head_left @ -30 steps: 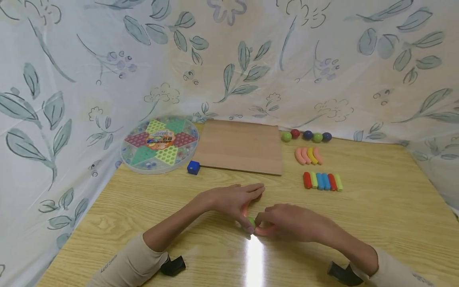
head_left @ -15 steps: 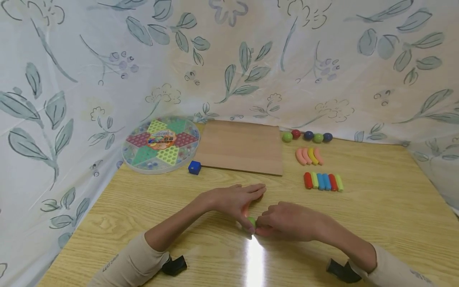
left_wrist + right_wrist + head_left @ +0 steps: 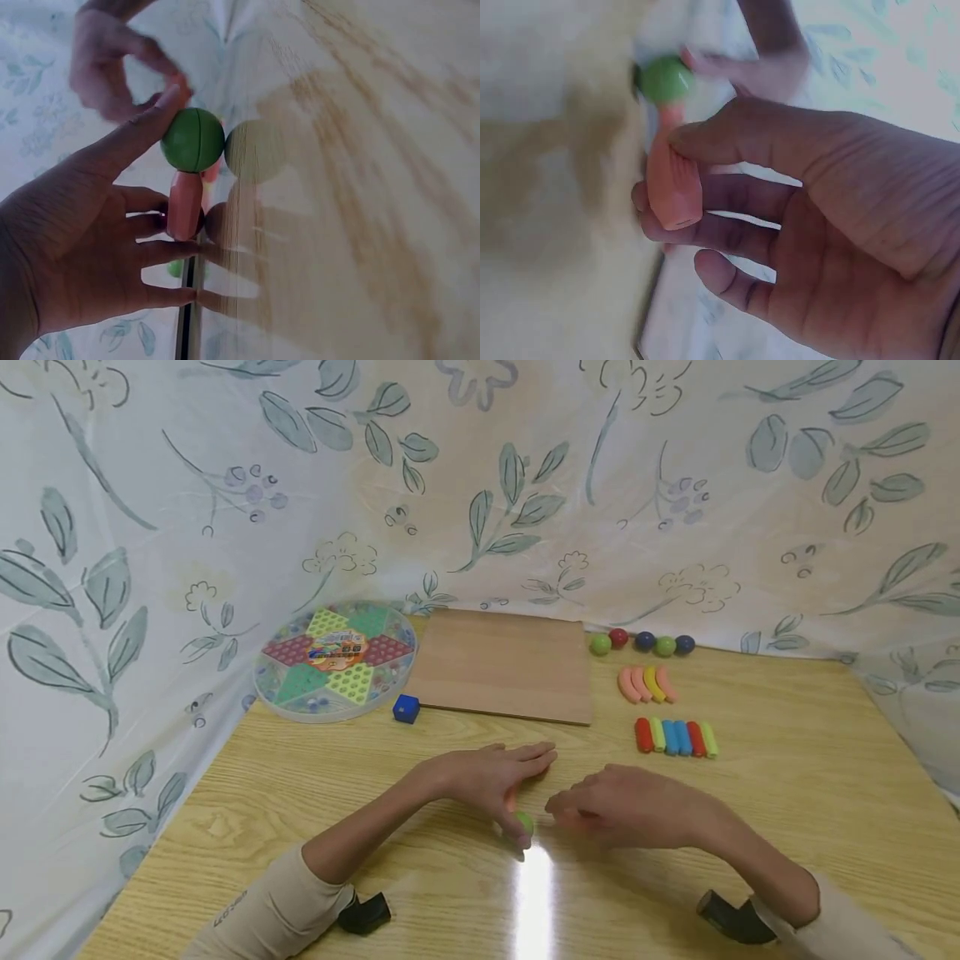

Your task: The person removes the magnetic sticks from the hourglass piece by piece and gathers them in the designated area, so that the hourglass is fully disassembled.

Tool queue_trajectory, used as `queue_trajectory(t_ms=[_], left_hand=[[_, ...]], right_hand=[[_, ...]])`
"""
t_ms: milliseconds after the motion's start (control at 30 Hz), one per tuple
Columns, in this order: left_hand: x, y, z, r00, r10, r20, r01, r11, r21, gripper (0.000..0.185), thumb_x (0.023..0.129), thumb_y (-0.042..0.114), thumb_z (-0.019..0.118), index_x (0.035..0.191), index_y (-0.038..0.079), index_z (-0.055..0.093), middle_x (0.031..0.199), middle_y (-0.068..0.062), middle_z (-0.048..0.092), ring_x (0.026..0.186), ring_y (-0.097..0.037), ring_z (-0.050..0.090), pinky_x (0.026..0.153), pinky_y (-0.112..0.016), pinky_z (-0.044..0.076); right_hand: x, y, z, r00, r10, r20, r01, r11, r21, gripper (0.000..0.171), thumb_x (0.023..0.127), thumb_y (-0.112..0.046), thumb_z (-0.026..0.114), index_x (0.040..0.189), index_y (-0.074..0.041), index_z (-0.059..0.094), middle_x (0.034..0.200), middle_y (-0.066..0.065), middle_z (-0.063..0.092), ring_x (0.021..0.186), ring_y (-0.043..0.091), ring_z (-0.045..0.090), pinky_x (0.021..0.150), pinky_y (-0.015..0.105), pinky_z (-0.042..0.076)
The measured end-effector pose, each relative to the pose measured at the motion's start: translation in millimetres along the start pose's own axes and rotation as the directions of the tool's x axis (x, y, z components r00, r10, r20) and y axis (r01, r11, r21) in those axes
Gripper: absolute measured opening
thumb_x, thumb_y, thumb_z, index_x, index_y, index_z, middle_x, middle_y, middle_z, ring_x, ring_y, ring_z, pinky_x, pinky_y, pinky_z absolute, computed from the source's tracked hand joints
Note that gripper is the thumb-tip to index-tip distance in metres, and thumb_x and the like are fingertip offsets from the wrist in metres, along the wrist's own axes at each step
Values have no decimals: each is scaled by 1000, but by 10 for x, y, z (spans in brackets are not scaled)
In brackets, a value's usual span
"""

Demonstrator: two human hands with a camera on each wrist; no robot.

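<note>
My left hand (image 3: 487,781) lies on the wooden table (image 3: 300,802) with its fingers stretched flat. Its thumb touches a green ball (image 3: 525,822) (image 3: 193,139). In the left wrist view a salmon curved piece (image 3: 184,204) lies against the straight fingers (image 3: 161,253), just below the ball. My right hand (image 3: 618,814) hovers a short way right of the ball. In the right wrist view it pinches a salmon piece (image 3: 673,184) between thumb and fingers, with the green ball (image 3: 664,80) just beyond its far end.
Behind the hands lie a wooden board (image 3: 502,664), a round marble game box (image 3: 333,660) and a blue cube (image 3: 406,708). At the back right are a row of balls (image 3: 643,643), curved pieces (image 3: 645,685) and straight coloured pieces (image 3: 675,737). Floral cloth walls surround the table.
My right hand has drawn back to the right, away from the green ball it was touching. The left hand and the ball have stayed in place.
</note>
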State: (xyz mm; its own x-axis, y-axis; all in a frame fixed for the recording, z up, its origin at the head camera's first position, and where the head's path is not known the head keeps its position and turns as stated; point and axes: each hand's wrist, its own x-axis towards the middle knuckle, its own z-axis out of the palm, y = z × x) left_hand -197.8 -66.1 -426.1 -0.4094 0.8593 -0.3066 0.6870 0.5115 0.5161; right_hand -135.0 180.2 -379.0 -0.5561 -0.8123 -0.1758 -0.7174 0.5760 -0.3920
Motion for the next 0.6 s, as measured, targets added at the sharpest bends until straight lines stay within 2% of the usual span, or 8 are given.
queue_trajectory(t_ms=[133,233,333,400,467,500,600], left_hand=[[2,-14,-8,1000,15,4,-15,1000,1,116,86,55,82,169,15,12,179,-5,0,165,-23,14,130,-65,15],[-8,-10,-32,1000,23,6,-23,1000,5,115,86,53,83,169,15,12,179,-8,-1,164,-28,15,130,-64,16],[-16,-7,-62,1000,13,4,-13,1000,14,116,85,53,83,169,16,13,178,-9,2,160,-32,29,131,-59,19],[-18,-11,-79,1000,6,-3,-6,1000,27,115,85,53,83,169,15,14,178,-10,7,156,-34,38,131,-55,24],[-19,-15,-91,1000,4,-11,-4,999,47,114,85,54,83,169,14,16,177,-11,14,149,-30,47,129,-49,32],[-24,-14,-96,1000,4,-16,-3,998,55,113,85,54,83,168,13,17,176,-11,18,146,-28,51,127,-45,36],[-28,-15,-107,1000,0,-27,2,998,62,111,86,52,83,167,11,20,174,-10,26,146,-24,51,122,-39,42]], right_hand=[[-146,260,-268,986,130,-104,-122,989,85,32,103,-11,64,135,-16,65,82,-12,63,69,-2,51,62,20,48],[-265,608,-432,951,215,-223,-197,975,99,37,104,-10,63,140,-7,60,87,-7,71,75,3,61,66,23,53],[-386,1016,-530,877,360,-318,-340,933,119,42,103,-11,65,142,1,55,93,6,75,86,16,70,72,29,57],[-452,1281,-552,813,466,-349,-436,884,166,45,103,-12,64,142,7,52,98,18,75,89,28,72,70,33,58],[-502,1526,-546,759,548,-351,-507,836,209,48,102,-13,63,140,13,50,102,28,73,91,36,71,69,37,58],[-523,1635,-537,740,579,-342,-534,815,224,49,102,-13,62,140,16,49,103,31,72,90,38,71,68,38,57],[-568,1892,-505,699,643,-312,-597,765,241,52,100,-13,62,137,21,47,104,38,70,86,40,70,67,40,56]])
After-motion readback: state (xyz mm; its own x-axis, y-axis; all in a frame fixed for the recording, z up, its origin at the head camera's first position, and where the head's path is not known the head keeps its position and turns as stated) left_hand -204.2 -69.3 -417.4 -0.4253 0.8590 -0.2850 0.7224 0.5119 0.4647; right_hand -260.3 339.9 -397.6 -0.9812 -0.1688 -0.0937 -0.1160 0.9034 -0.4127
